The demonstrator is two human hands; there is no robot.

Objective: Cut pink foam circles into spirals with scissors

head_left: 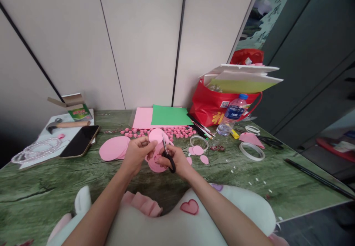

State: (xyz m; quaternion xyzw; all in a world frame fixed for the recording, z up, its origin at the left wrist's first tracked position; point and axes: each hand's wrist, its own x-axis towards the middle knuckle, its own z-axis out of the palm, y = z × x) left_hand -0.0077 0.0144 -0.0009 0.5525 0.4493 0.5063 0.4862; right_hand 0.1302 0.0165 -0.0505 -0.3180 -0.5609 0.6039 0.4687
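Soft, diffuse light evens out the pale grey, flat wall panels (144, 46), while the smooth dark grey panels (310, 64) at right stay dim. Shadow darkens the green, wood-grained bench (94, 175) at its near middle. Wide-angle distortion stretches the edges; fine detail looks slightly blurred.

Pink paper disc (156, 134); scissors (172, 163) with black handles. Green desk (219, 172) with dark wood grain. Red bag (204, 107), yellow lettering (217, 118). Blue bottle cap (243, 96). White plush (244, 199), pink heart (190, 207) outlined darker.
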